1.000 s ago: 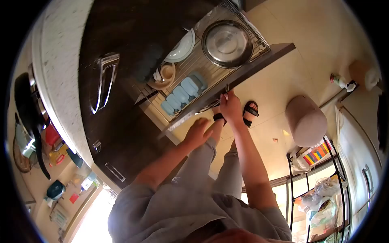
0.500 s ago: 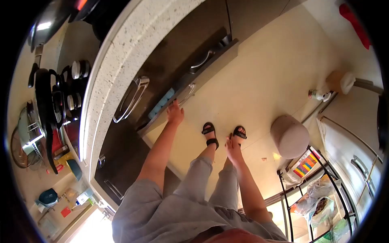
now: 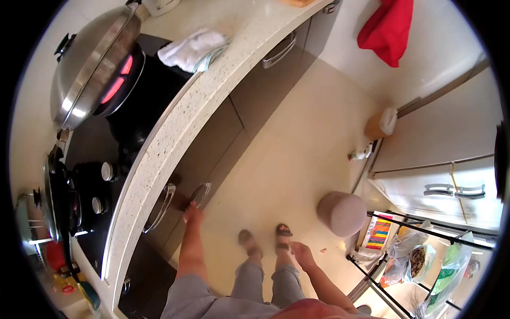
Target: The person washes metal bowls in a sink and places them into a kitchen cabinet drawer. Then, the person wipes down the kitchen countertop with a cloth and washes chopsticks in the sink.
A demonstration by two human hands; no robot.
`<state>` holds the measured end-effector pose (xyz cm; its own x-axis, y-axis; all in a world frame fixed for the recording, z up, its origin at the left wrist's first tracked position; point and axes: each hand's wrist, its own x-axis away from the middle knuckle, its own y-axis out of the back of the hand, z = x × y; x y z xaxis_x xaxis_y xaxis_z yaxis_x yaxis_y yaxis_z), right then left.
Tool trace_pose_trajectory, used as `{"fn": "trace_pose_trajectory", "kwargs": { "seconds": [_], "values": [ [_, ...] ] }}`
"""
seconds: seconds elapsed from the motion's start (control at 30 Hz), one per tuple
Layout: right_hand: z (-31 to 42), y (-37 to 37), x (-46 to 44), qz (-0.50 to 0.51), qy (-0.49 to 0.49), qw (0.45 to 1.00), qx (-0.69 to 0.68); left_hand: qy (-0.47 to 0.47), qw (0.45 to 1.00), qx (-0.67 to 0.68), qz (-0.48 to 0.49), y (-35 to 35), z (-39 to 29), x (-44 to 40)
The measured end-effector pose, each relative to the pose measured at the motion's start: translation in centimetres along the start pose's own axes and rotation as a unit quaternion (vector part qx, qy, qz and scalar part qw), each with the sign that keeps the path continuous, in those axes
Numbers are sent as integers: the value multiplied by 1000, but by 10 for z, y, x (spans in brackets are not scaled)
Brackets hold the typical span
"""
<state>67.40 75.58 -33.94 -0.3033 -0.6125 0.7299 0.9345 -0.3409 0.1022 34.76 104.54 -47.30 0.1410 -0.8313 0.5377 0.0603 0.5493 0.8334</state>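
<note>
Here, L hand (image 3: 193, 213) by drawer edge (image 3: 213, 174), R hand (image 3: 303, 256) abv flr (image 3: 276, 154)

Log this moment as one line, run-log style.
left hand: at drawer handle | drawer: shut | right hand: apparently empty, near right leg

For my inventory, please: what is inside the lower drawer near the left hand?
The lower drawer appears shut: only its front and metal handle show; its contents are hidden.
</note>
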Motion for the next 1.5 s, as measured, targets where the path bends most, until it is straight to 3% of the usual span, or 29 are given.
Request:
{"fn": "trace_pose_trajectory", "kwargs": {
  "seconds": [0.23, 0.33, 0.4, 0.43, 0.47, 0.5, 0.57, 0.63, 0.7, 0.8, 0.83, 0.87, 0.9, 0.97, 1.0, 1.07, 1.2, 1.3, 1.47, 1.5],
  "values": [
    [-6, 24, 25, -4, -15, 1000, -16, -1, 998, -20, -67, -9, -5, -4],
    [7, 25, 36, 11, -17, 999, -32, -30, 999, 30, -32, 13, -22, 17],
    [20, 27, 42, 21, -9, 999, -34, -250, 963, 72, -64, -24, -17, 21],
    [33, 26, 50, 31, 11, 997, -71, -221, 963, 133, 79, -15, -32, 45],
    [51, 26, 58, 42, 33, 993, -107, -250, 943, 169, 137, -23, -39, 69],
    [70, 27, 65, 52, 55, 987, -140, -263, 932, 211, 129, -17, -52, 111],
    [105, 34, 85, 68, 106, 982, -140, -384, 904, 119, 145, 41, -87, 201],
    [139, 52, 96, 67, 161, 978, -115, -451, 870, 143, 138, 54, -110, 253],
    [160, 74, 107, 55, 201, 976, -65, -461, 866, 148, 120, 80, -131, 302],
    [205, 111, 117, 11, 217, 974, -64, -487, 851, 80, 178, 205, -190, 372],
    [211, 123, 107, -15, 241, 969, -47, -445, 856, 180, 192, 214, -203, 376],
    [209, 132, 88, -6, 254, 960, -115, -392, 852, 274, 213, 215, -208, 379],
    [231, 141, 84, 44, 202, 951, -230, -476, 839, 194, 177, 214, -220, 361],
    [288, 156, 87, 50, 167, 947, -269, -449, 793, 367, 187, 226, -241, 355],
    [311, 163, 89, 69, 201, 938, -275, -415, 756, 442, 247, 246, -253, 357],
    [363, 175, 100, 102, 213, 918, -318, -414, 719, 482, 281, 300, -275, 362],
    [409, 189, 71, 109, 241, 919, -292, -419, 707, 512, 252, 350, -314, 342],
    [438, 208, 35, 87, 262, 930, -242, -415, 711, 486, 292, 366, -348, 309],
    [484, 218, -8, 72, 230, 937, -251, -444, 625, 537, 352, 403, -416, 292],
    [488, 220, -14, 69, 223, 938, -257, -451, 639, 517, 348, 409, -429, 289]
  ]
}}
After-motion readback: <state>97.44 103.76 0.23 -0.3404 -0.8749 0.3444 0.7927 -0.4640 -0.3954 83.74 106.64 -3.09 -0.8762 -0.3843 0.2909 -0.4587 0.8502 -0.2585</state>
